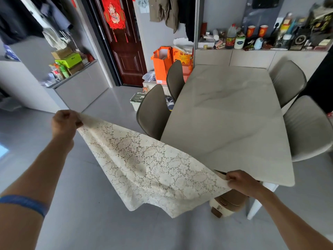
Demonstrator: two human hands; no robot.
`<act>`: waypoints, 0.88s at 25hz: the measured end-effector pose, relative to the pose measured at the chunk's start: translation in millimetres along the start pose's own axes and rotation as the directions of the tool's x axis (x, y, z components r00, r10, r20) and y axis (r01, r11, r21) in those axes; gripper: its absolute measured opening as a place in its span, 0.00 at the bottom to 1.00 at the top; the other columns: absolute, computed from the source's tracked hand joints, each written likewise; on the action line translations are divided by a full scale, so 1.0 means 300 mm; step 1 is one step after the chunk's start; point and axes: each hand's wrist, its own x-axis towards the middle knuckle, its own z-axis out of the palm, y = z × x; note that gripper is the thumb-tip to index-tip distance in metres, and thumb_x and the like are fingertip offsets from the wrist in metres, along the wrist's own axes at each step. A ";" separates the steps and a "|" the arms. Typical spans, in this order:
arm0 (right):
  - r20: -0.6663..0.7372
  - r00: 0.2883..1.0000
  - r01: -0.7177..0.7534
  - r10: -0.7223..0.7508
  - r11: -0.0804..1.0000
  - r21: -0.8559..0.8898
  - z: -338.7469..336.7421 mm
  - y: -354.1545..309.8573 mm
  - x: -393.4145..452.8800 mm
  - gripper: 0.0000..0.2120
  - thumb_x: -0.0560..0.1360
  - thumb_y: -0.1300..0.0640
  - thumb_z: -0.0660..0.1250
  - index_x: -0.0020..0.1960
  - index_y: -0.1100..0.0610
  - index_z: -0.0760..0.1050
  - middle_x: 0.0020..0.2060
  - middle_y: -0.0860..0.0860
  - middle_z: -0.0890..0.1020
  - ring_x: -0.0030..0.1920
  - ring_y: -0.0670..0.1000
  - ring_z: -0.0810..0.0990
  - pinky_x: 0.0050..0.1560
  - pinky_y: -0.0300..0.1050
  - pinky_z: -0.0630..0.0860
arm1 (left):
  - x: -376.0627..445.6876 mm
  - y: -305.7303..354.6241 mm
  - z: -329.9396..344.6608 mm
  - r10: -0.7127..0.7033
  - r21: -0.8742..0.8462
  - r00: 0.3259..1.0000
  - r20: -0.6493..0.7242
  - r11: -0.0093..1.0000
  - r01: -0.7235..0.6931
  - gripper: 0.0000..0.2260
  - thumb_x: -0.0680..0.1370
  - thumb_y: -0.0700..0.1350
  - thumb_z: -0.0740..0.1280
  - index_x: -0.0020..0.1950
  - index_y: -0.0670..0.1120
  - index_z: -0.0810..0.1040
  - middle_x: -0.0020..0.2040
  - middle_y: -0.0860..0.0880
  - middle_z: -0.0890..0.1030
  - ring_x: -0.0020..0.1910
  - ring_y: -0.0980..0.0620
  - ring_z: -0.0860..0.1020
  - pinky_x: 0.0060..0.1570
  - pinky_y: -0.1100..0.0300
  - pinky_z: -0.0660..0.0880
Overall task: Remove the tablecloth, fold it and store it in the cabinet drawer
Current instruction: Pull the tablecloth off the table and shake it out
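Grip: left hand (64, 121) and right hand (237, 181) fingers each pinch a tablecloth (149, 166) edge.
Cloth: spans between fingers, off desk (234, 112).
Risk: hanging lower corner may drag the floor; loose lace may slip, skewing the fold.

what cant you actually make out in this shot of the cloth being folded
Head view, the only one:
- Tablecloth: how many layers it is folded into; the lace overlaps itself.
- Left hand and right hand: fingers curl under the cloth edge, hiding the held corners.
- Cabinet: no drawer fronts distinguishable.
- Shelf bottles: labels blurred.
- Bin: top hidden by cloth and table.
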 end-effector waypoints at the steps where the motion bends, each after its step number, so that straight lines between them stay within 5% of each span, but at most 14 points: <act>1: -0.044 0.999 -0.019 0.020 0.999 0.037 0.005 0.000 0.004 0.10 0.65 0.60 0.65 0.29 0.46 0.73 0.25 0.43 0.75 0.30 0.44 0.71 0.33 0.40 0.65 | 0.004 -0.004 -0.002 -0.005 -0.009 1.000 -0.001 1.000 0.005 0.13 0.76 0.32 0.62 0.38 0.48 0.73 0.35 0.48 0.76 0.27 0.60 0.77 0.33 0.67 0.80; 5: -0.122 0.992 -0.022 0.041 0.989 0.148 0.023 0.007 0.016 0.12 0.66 0.65 0.69 0.32 0.48 0.79 0.27 0.43 0.79 0.30 0.45 0.74 0.31 0.40 0.67 | 0.016 -0.008 -0.009 -0.016 -0.028 1.000 -0.024 0.999 0.015 0.13 0.76 0.32 0.63 0.37 0.48 0.74 0.28 0.54 0.78 0.25 0.60 0.78 0.31 0.67 0.79; 8: -0.101 0.992 -0.054 0.075 0.980 0.191 0.040 0.003 0.018 0.14 0.66 0.66 0.69 0.46 0.51 0.83 0.38 0.47 0.85 0.40 0.48 0.81 0.38 0.42 0.73 | 0.022 -0.010 -0.010 -0.010 -0.031 1.000 -0.019 0.999 0.010 0.13 0.75 0.31 0.62 0.37 0.49 0.74 0.31 0.52 0.78 0.25 0.61 0.78 0.33 0.66 0.80; 11: -0.169 0.976 -0.092 0.139 0.962 0.258 0.044 0.008 0.026 0.11 0.69 0.65 0.71 0.49 0.55 0.83 0.40 0.51 0.85 0.43 0.51 0.82 0.43 0.46 0.77 | 0.025 -0.017 -0.020 -0.019 -0.026 0.999 -0.034 0.999 0.018 0.14 0.76 0.32 0.62 0.36 0.49 0.73 0.31 0.52 0.77 0.24 0.61 0.78 0.34 0.66 0.81; 15: -0.413 0.877 -0.155 0.245 0.958 0.240 -0.033 0.030 0.027 0.08 0.72 0.58 0.74 0.49 0.59 0.84 0.41 0.53 0.85 0.43 0.53 0.82 0.45 0.46 0.76 | 0.031 -0.034 -0.050 -0.062 -0.032 0.995 -0.084 0.998 0.059 0.14 0.76 0.32 0.61 0.37 0.50 0.73 0.24 0.56 0.78 0.23 0.61 0.77 0.32 0.67 0.80; 22: -0.614 0.778 -0.059 0.137 0.988 0.146 -0.215 -0.022 0.040 0.09 0.75 0.62 0.68 0.55 0.57 0.74 0.43 0.54 0.80 0.43 0.55 0.76 0.45 0.45 0.69 | 0.023 -0.121 -0.105 -0.148 -0.051 0.980 -0.135 0.988 0.142 0.12 0.78 0.35 0.62 0.38 0.50 0.73 0.36 0.49 0.76 0.30 0.54 0.78 0.37 0.63 0.82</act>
